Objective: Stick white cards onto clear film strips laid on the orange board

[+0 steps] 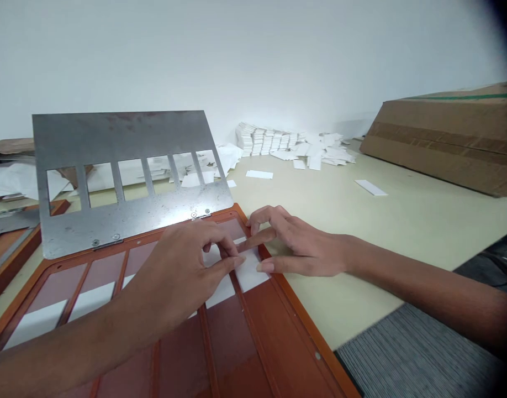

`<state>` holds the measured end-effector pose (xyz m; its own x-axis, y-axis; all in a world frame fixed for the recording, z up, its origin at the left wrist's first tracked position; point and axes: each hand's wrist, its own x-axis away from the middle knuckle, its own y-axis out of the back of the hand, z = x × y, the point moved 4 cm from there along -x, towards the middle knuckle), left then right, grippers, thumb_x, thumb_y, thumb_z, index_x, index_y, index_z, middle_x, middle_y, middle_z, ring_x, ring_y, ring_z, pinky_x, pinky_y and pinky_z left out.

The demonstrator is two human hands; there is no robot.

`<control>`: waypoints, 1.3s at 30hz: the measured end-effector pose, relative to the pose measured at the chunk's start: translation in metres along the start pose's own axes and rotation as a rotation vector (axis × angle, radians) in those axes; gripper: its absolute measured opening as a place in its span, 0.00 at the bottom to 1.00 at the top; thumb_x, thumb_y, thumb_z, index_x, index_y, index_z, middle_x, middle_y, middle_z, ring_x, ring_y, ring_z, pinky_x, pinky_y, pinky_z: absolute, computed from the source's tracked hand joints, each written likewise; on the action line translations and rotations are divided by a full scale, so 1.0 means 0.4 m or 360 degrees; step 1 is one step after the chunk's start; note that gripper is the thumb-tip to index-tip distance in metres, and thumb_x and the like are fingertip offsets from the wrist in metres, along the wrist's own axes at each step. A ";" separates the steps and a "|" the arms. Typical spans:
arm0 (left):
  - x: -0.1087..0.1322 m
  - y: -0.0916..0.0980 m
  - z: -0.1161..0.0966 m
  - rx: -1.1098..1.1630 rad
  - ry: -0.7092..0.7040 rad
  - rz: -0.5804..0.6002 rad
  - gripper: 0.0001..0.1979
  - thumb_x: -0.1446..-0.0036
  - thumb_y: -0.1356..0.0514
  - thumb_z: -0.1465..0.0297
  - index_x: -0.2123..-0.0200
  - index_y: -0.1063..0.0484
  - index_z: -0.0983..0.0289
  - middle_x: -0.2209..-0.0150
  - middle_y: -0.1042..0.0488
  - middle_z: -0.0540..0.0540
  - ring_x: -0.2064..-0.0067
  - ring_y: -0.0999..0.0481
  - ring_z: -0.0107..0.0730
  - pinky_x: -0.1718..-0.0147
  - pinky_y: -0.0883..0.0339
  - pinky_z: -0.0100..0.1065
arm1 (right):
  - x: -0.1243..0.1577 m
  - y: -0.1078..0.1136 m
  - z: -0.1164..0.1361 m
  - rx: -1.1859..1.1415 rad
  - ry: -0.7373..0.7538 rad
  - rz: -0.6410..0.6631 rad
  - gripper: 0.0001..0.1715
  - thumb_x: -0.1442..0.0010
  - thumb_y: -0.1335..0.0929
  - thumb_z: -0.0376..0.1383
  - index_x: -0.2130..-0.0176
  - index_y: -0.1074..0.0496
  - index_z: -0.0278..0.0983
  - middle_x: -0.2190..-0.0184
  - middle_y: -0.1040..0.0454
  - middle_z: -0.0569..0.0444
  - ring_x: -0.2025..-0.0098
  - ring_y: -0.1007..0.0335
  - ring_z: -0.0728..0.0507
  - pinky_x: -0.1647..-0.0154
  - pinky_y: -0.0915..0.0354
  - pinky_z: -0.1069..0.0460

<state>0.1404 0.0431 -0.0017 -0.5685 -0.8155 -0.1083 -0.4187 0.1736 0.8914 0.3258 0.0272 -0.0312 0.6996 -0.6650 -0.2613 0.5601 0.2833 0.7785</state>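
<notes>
An orange-brown frame tray [297, 312] with long slots lies before me, and white cards sit across several of its slots. My left hand [191, 260] reaches over the tray, thumb and index fingertips pinched together at the left edge of a white card [251, 273] in the rightmost slot. From the right comes my right hand [297, 243], its fingers apart; the thumb rests on that card and the index finger stretches along its far side. Another white card [221, 292] lies in the neighbouring slot, partly under my left hand.
A hinged metal plate [112, 124] with rectangular windows stands raised behind the tray. Stacked white cards [265, 141] and a loose pile [323, 149] lie by the wall. A cardboard box [444, 138] stands at right. Another frame [13, 249] is at left.
</notes>
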 end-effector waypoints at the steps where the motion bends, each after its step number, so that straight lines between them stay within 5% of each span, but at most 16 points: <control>1: 0.000 0.001 -0.002 -0.0010 0.0006 0.0003 0.09 0.41 0.39 0.62 0.72 0.22 0.55 0.71 0.24 0.47 0.72 0.33 0.34 0.71 0.42 0.34 | 0.000 0.000 0.000 0.0034 -0.0003 -0.0002 0.23 0.31 0.33 0.49 0.47 0.44 0.38 0.46 0.28 0.45 0.45 0.34 0.40 0.41 0.48 0.40; 12: -0.004 -0.011 0.010 -0.0001 0.0019 0.0019 0.08 0.42 0.37 0.63 0.73 0.23 0.56 0.73 0.25 0.47 0.73 0.32 0.32 0.75 0.44 0.32 | 0.015 0.002 0.000 0.0204 0.0227 -0.0003 0.21 0.29 0.34 0.46 0.44 0.36 0.36 0.52 0.28 0.48 0.37 0.47 0.38 0.40 0.46 0.40; 22: 0.003 -0.022 0.026 0.0012 0.0030 0.0014 0.08 0.41 0.39 0.62 0.71 0.24 0.56 0.70 0.24 0.49 0.69 0.29 0.35 0.74 0.42 0.32 | 0.021 -0.004 -0.008 0.0309 0.0258 0.0002 0.19 0.29 0.35 0.47 0.46 0.30 0.40 0.57 0.22 0.52 0.44 0.41 0.40 0.41 0.51 0.42; 28: 0.000 -0.021 0.023 0.0055 0.0048 0.0052 0.09 0.42 0.39 0.63 0.73 0.26 0.57 0.71 0.25 0.48 0.69 0.30 0.34 0.72 0.41 0.34 | 0.016 -0.004 0.007 0.0271 0.0280 0.0046 0.16 0.28 0.35 0.45 0.44 0.30 0.44 0.48 0.23 0.56 0.51 0.32 0.46 0.35 0.58 0.42; 39: -0.013 -0.016 0.022 0.0055 -0.0053 0.0070 0.10 0.43 0.41 0.67 0.77 0.25 0.56 0.75 0.25 0.47 0.72 0.32 0.34 0.75 0.44 0.33 | 0.016 0.001 0.020 0.0412 0.0305 0.0250 0.20 0.25 0.39 0.42 0.38 0.30 0.47 0.33 0.35 0.56 0.38 0.37 0.44 0.31 0.61 0.39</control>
<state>0.1398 0.0512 -0.0106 -0.6098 -0.7881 -0.0842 -0.4167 0.2285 0.8799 0.3269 0.0176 -0.0279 0.8525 -0.4788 -0.2098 0.3252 0.1714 0.9300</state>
